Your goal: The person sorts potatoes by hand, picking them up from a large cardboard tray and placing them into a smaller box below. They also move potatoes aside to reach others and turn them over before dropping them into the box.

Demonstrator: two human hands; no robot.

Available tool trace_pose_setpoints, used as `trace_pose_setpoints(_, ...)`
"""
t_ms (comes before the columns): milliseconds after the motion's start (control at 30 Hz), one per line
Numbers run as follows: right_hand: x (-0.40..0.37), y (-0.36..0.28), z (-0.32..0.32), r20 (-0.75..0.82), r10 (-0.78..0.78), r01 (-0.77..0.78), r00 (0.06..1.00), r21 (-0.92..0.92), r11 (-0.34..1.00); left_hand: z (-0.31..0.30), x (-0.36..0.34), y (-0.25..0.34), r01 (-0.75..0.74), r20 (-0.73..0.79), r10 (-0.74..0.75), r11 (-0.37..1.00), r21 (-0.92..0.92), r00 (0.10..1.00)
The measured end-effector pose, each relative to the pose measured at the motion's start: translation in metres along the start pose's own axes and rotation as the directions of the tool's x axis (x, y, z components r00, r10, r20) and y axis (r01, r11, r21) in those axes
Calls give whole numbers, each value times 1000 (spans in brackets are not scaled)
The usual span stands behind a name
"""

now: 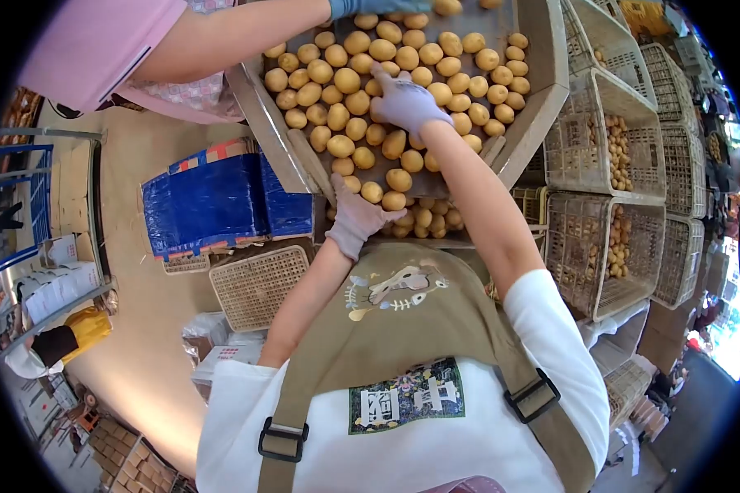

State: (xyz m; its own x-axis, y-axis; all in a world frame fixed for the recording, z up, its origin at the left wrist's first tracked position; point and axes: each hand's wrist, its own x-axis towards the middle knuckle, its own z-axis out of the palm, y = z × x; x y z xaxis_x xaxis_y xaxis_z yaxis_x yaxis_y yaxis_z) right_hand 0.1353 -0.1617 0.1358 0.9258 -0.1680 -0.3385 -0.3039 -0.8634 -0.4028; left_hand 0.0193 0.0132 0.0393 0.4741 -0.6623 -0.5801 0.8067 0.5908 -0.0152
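Many yellow potatoes lie spread over a sloping sorting tray with raised sides. My right hand, in a pale lavender glove, reaches over the middle of the tray, its fingers stretched out and touching potatoes. At the tray's near left corner is my left hand, also gloved, its thumb and fingers apart beside the lowest potatoes. Nothing shows as gripped in either hand. Below the tray's mouth, more potatoes sit close to my apron, partly hidden by it.
A co-worker's blue-gloved hand crosses the tray's far end from the left. Stacked plastic crates, some holding potatoes, stand on the right. To the left are a blue-wrapped box, a beige crate and a metal shelf.
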Motion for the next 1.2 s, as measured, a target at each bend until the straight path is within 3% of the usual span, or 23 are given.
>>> trace_pose_setpoints(67, 12, -19, -3, -66, 84, -90, 994, -89, 992, 8, -3, 0, -9, -56, 9, 1000, 7, 998)
trace_pose_setpoints(200, -1, 15, -3, -237, -62, 135, 970, 304, 943, 21, -9, -2, 11, -113, -12, 1000, -2, 993)
trace_pose_setpoints(267, -45, 33, -19, -386, -199, 287, 901, 186, 940, 21, -7, 1, 13, -93, -13, 1000, 3, 996)
trace_pose_setpoints(333, -84, 84, -48, -554, -406, 448, 727, -64, 891, 15, -6, -1, 11, -73, -12, 1000, -9, 997)
trace_pose_setpoints(367, -88, 140, -53, -652, -400, 335, 644, -229, 914, 10, -3, -3, -48, -23, 50, 996, 77, 999)
trace_pose_setpoints(400, -108, 169, -68, -756, 3, 169, 655, 151, 974, -8, 5, -6, 70, 222, -13, 965, -252, 975)
trace_pose_setpoints(433, -122, 180, -81, -854, 119, -20, 507, 126, 992, -6, 2, -7, 256, 455, 6, 820, -512, 890)
trace_pose_setpoints(467, -131, 187, -88, -927, 197, -206, 319, 135, 969, -2, 3, -8, 18, 267, 53, 966, -257, 962)
trace_pose_setpoints(500, -139, 188, -78, -898, 177, -45, 403, 173, 984, 3, 3, -9, -104, 67, 98, 989, 100, 993)
trace_pose_setpoints(567, -141, 176, -45, -772, 11, 166, 635, 151, 974, -14, 12, -8, -241, 271, 143, 894, 377, 952)
trace_pose_setpoints(600, -145, 146, -32, -625, -238, 199, 743, -133, 971, -8, 5, -5, -109, 262, 54, 974, 201, 964)
trace_pose_setpoints(633, -147, 111, -21, -511, -300, 290, 806, -100, 952, -2, -1, -1, 31, 251, -34, 999, 15, 967)
trace_pose_setpoints(667, -149, 89, -11, -384, -403, 359, 830, -185, 915, -2, -4, 0, -105, 263, 51, 975, 195, 963)
trace_pose_setpoints(700, -151, 84, 14, -357, -436, 335, 826, -310, 890, -2, -5, -3, -239, 290, 135, 901, 362, 947)
trace_pose_setpoints(733, -150, 84, 17, -128, -379, 316, 917, -350, 882, 0, -9, -5, -288, 217, 200, 790, 541, 955)
trace_pose_setpoints(800, -147, 82, 15, -37, -249, 238, 968, -182, 954, 3, -19, -9, -223, 64, 324, 481, 848, 944)
trace_pose_setpoints(833, -142, 91, 22, -165, -253, 243, 953, -80, 967, 4, -19, -9, -121, -111, 260, 732, 670, 959)
trace_pose_setpoints(867, -141, 84, 8, -266, -380, 309, 886, -271, 912, -33, -4, -7, -108, -99, 226, 751, 652, 969)
trace_pose_setpoints(933, -132, 105, 14, -45, -255, 230, 966, -306, 924, -106, 28, -2, -78, -75, 157, 784, 616, 985)
trace_pose_setpoints(967, -124, 96, -3, 111, -164, 182, 980, -176, 967, -106, 29, -2, -161, -6, 213, 758, 633, 977)
trace_pose_setpoints(1067, -113, 86, -5, -289, -418, 255, 861, -467, 847, -36, 1, -9, -54, -183, 162, 873, 485, 970)
trace_pose_setpoints(1100, -109, 101, 8, -164, -438, 338, 884, -425, 840, -51, 8, -9, -79, -144, 180, 849, 522, 973)
trace_pose_setpoints(1200, -85, 100, -23, 176, -95, 94, 980, 15, 995, -57, 17, -7, -92, -159, 170, 908, 408, 973)
